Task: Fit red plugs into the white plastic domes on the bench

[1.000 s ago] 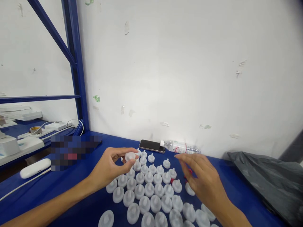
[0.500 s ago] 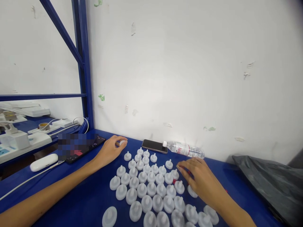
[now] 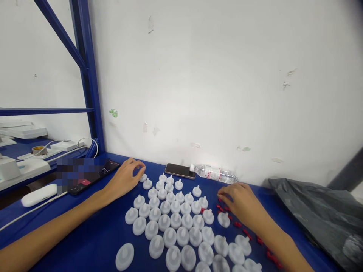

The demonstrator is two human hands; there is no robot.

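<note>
Several white round plastic caps (image 3: pixel 176 221), each with a small stem on top, stand in rows on the blue table (image 3: pixel 93 241). My left hand (image 3: pixel 124 178) rests at the far left end of the rows, with its fingertips closed on one cap (image 3: pixel 143 177) that sits on the table. To the right, my right hand (image 3: pixel 241 202) lies palm down with curled fingers over several small red pieces (image 3: pixel 224 207) scattered beside the caps. I cannot make out whether it holds one.
A dark phone (image 3: pixel 180 170) and a lying clear water bottle (image 3: pixel 214 173) sit against the white wall. Another phone (image 3: pixel 93 174), a white case (image 3: pixel 38 194) and a cable lie left. A grey plastic bag (image 3: pixel 314 211) is at the right. A blue frame post (image 3: pixel 87 79) stands at the left.
My left hand carried a cap from above the rows down to the table at the far left end. My right hand drew back and right onto the red pieces.
</note>
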